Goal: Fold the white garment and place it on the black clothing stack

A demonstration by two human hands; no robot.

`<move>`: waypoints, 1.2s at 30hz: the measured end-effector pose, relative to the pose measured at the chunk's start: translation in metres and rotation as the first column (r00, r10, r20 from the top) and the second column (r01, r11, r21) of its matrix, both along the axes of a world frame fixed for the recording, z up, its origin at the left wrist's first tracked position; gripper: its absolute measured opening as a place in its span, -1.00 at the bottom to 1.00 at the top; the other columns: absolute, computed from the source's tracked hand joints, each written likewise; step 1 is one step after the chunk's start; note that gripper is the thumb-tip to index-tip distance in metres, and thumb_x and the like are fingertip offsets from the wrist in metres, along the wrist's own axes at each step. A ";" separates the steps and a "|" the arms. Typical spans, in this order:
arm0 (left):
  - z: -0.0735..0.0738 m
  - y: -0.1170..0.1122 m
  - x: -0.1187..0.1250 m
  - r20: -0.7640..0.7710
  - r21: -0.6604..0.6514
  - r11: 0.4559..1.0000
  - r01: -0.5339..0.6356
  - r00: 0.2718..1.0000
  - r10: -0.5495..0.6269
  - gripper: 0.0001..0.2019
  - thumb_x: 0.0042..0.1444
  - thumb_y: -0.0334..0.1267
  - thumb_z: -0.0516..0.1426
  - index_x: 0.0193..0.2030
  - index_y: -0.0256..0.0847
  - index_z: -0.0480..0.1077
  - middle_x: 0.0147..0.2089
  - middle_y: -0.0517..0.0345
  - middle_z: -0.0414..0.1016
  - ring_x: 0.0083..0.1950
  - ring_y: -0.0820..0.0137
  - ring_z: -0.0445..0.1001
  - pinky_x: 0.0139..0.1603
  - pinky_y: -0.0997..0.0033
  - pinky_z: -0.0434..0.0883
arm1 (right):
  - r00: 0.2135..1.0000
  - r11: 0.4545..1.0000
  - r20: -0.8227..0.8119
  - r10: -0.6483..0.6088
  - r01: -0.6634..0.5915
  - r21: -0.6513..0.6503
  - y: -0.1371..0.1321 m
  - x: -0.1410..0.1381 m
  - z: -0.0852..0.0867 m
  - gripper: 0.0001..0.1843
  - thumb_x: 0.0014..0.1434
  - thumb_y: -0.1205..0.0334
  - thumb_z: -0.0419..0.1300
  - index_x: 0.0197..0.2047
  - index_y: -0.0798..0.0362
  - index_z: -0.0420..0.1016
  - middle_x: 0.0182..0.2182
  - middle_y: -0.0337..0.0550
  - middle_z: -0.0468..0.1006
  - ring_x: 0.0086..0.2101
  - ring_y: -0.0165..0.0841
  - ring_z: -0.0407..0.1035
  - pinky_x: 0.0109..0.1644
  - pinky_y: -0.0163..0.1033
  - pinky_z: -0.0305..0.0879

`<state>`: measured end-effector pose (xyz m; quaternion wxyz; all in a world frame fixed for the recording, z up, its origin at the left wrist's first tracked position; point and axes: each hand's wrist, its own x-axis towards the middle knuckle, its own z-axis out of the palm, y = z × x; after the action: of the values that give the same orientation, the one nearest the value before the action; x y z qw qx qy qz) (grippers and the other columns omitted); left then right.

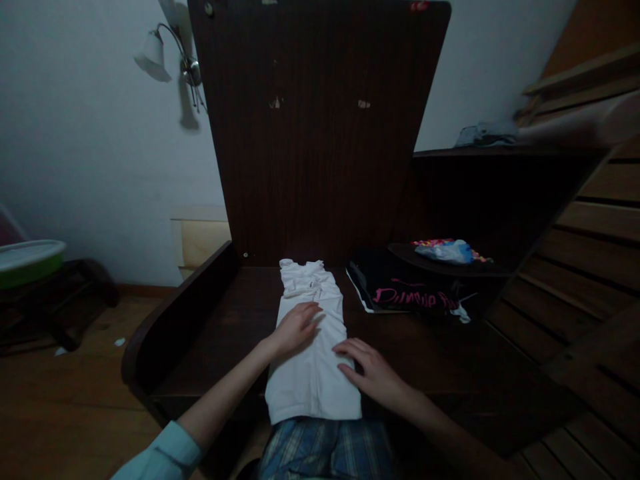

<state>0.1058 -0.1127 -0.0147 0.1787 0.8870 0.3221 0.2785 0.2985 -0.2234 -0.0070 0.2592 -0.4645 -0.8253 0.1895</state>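
Note:
A white garment [313,373], folded into a long narrow strip, lies on the dark wooden desk [220,333] with its near end hanging at the front edge. Its far end is ruffled and creased. My left hand [296,328] rests flat on the middle of the cloth, fingers stretched toward the right. At the right side of the strip, my right hand [370,370] touches the cloth's edge with its fingers apart. Neither hand grips anything that I can see.
A black bag or cloth with pink lettering [410,293] lies at the back right. Above it, a small shelf [450,268] holds a plastic packet [445,252]. A raised side panel [175,313] bounds the desk's left. A green basin [33,267] sits on a stool.

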 end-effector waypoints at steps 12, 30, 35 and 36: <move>-0.022 -0.052 -0.024 -0.138 -0.045 0.995 0.091 0.986 -0.096 -0.67 0.16 -0.27 -0.02 0.07 -0.06 0.29 0.17 0.09 0.25 0.21 0.26 0.12 0.19 0.13 0.07 | 0.982 0.991 0.154 0.111 -0.098 -0.092 -0.007 0.012 -0.023 -0.51 0.14 0.03 0.04 0.12 -0.03 0.25 0.15 -0.09 0.21 0.16 -0.26 0.00 0.22 -0.04 -0.12; -0.023 -0.090 -0.024 0.009 -0.075 0.993 0.087 0.996 -0.086 -0.80 0.13 -0.35 0.01 -0.16 -0.16 0.41 -0.17 0.06 0.37 -0.11 0.37 0.30 -0.07 0.37 0.27 | 0.985 0.985 -0.141 -0.097 0.116 0.132 0.072 -0.008 0.018 -0.80 0.12 0.29 0.03 -0.27 0.09 0.47 -0.31 -0.15 0.53 -0.28 -0.40 0.37 -0.15 -0.30 0.24; -0.024 -0.084 -0.023 0.080 -0.220 0.965 0.142 0.989 -0.127 -0.83 0.13 -0.35 0.01 -0.24 -0.20 0.43 -0.23 0.09 0.33 -0.19 0.45 0.34 -0.15 0.50 0.30 | 0.949 0.952 0.102 -0.297 0.302 -0.039 0.135 -0.034 0.021 -0.80 0.08 0.25 0.06 -0.33 0.12 0.49 -0.38 -0.12 0.54 -0.34 -0.38 0.39 -0.30 -0.37 0.20; -0.024 -0.083 -0.022 0.084 -0.245 0.958 0.148 0.988 -0.131 -0.83 0.12 -0.34 0.02 -0.26 -0.20 0.44 -0.24 0.10 0.33 -0.21 0.46 0.34 -0.18 0.52 0.30 | 0.928 0.939 0.174 -0.328 0.340 -0.042 0.143 -0.039 0.018 -0.77 0.08 0.19 0.06 -0.33 0.11 0.49 -0.35 -0.10 0.54 -0.31 -0.35 0.39 -0.30 -0.36 0.19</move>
<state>0.0835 -0.1956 -0.0386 0.3191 0.8680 0.2854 0.2518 0.2593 -0.0802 0.0107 0.2020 -0.6212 -0.7454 0.1330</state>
